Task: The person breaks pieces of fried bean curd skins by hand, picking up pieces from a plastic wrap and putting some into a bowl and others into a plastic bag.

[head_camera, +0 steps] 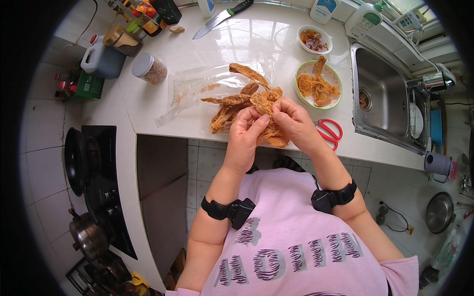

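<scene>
Both my hands pinch one brown, fibrous dried food piece (267,102), perhaps a dried mushroom, above the counter's front edge. My left hand (249,129) grips it from the left, my right hand (294,124) from the right, with the fingertips close together. More dried pieces (231,111) lie heaped just left of and behind my left hand, on a clear plastic bag (200,83). A green-rimmed bowl (301,97) with similar pieces stands behind my right hand. Red-handled scissors (329,135) lie beside my right wrist, their blades mostly hidden.
A white bowl (300,41) of brown liquid and bits stands at the back, near a kitchen knife (214,24). The steel sink (385,92) is at the right. A lidded jar (150,68) and bottles stand left; a black hob (107,159) is further left.
</scene>
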Available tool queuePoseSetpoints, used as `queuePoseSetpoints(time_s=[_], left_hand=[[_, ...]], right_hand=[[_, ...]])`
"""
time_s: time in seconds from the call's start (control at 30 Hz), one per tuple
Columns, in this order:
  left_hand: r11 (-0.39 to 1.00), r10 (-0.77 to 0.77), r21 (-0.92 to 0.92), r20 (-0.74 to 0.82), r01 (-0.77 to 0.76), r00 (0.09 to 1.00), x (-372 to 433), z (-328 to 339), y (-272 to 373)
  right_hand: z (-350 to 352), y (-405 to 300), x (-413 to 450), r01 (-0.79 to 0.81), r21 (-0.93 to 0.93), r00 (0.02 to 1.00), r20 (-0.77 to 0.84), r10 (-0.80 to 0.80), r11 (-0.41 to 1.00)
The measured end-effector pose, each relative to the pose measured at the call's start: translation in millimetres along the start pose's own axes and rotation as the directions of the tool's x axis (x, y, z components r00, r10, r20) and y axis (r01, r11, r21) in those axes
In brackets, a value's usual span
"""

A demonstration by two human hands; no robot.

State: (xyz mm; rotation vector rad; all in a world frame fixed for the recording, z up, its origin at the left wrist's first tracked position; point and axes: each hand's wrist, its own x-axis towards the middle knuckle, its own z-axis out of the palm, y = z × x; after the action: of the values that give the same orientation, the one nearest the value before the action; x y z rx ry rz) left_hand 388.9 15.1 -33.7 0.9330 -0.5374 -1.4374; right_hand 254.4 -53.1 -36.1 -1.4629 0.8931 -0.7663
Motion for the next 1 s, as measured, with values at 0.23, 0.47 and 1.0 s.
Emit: queuePoseSetpoints(time_s=[0.23,0.47,1.0], left_hand=[[0.995,-0.047,-0.093,-0.062,0.041,0.997,2,1,1],[0.986,-0.024,-0.169,-0.146,-0.001,0.989,4,4,4],[0.318,0.614,0.800,0.235,-0.509,0.754,-12,-12,2]], right_hand=[[-5,-11,-1,-0.159,0.336,0.984,-0.021,0.176,0.929],[3,-11,-8,-0.206,0.232,0.979,0.039,0.202,0.951],[-4,-28,-2,-0.336,0.625,0.934,0.122,0.337,0.704]])
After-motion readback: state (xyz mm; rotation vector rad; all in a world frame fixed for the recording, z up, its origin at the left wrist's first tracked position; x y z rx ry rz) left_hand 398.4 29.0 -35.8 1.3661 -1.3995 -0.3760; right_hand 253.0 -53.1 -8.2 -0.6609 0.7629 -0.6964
